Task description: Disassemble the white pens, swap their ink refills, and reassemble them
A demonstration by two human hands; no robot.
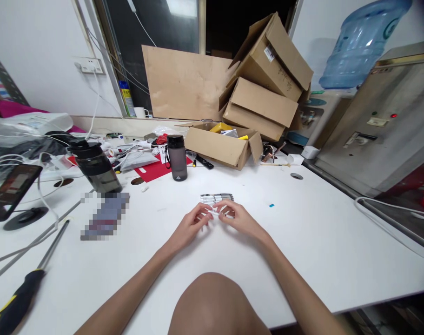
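Note:
My left hand point(197, 218) and my right hand point(237, 217) meet over the middle of the white table, fingers closed in a pinch. Between their fingertips is a slim white pen point(215, 212), partly covered by the fingers. Just beyond the hands, several white-and-dark pens point(217, 196) lie side by side in a row on the tabletop. The hands hide the near part of that row.
A dark bottle point(177, 158) stands behind the pens, near an open cardboard box point(215, 144). Leftward are a black-topped bottle point(96, 167), a phone on a stand point(12, 193) and a large screwdriver point(27, 288). A blue scrap point(271, 205) lies to the right.

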